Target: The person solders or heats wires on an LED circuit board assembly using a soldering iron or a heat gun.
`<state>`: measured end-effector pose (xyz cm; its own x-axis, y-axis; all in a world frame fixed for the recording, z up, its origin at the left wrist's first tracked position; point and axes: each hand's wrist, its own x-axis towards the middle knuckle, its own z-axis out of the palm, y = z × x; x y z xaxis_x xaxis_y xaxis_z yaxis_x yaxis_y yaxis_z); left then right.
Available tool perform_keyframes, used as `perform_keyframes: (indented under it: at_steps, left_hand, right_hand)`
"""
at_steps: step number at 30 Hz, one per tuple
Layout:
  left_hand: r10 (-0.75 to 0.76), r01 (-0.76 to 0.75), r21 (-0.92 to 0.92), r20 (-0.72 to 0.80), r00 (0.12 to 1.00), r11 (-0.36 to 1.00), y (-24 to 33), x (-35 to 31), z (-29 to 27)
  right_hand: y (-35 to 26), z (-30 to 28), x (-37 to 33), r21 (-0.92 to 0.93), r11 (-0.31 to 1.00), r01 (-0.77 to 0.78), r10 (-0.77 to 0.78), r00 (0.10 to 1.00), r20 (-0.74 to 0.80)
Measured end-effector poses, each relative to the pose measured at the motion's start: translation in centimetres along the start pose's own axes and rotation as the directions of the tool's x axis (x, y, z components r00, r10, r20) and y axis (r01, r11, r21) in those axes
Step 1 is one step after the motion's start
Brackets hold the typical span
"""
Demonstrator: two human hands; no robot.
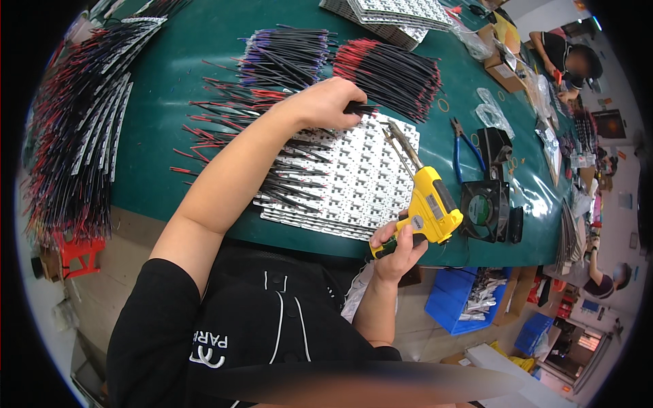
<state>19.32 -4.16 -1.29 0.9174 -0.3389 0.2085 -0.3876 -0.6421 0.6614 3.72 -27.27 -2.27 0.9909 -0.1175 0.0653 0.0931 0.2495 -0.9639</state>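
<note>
My right hand [403, 253] is wrapped round the grip of a yellow and black soldering gun [430, 202], tilted so its metal tip points up and away toward my left hand. Under the tip lies a stack of white circuit board panels [357, 183] with rows of small dark marks. Black wires with red ends [296, 183] spread leftward from the panel's left half. Across the panel's far edge reaches my left hand [332, 103], its fingers closed on black wire, whose ends show just past the fingertips. How many wires it pinches is hidden.
Bundles of black-purple wires [282, 56] and black-red wires [391, 75] lie beyond the panel. At the right are blue-handled pliers [457, 153] and a black fan [484, 211]. Finished-looking wired panels [81, 136] hang over the left. Blue bins [449, 299] stand below; other people work far right.
</note>
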Motion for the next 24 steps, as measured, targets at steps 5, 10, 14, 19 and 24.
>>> perform_keyframes:
  at_steps: [5,10,14,19,24]
  left_hand:
    - [0.095,-0.043,0.113,-0.509,0.856,0.993,0.6,0.0,-2.9]
    - [0.034,-0.005,0.061,-0.492,0.87,0.998,5.3,-1.3,-5.0]
    - [-0.036,0.033,-0.019,-0.211,0.977,0.999,3.7,-1.9,-2.0]
    - [-0.196,0.198,0.059,-0.045,0.98,0.978,3.0,-1.9,0.2]
    - [-0.23,0.231,0.045,-0.023,0.973,0.972,3.2,-2.0,0.4]
  right_hand:
    - [-0.2,-0.4,-0.4,0.057,0.998,-0.008,0.009,1.0,-0.022]
    - [0.2,-1.1,-0.7,0.093,0.996,-0.005,0.008,0.999,-0.036]
    - [0.2,-0.8,-0.8,0.097,0.995,-0.035,0.038,0.999,-0.023]
    - [0.1,-0.7,-1.0,0.05,0.998,-0.037,0.037,0.999,0.007]
    - [0.1,-0.7,-1.1,0.005,0.999,-0.041,0.041,0.999,0.031]
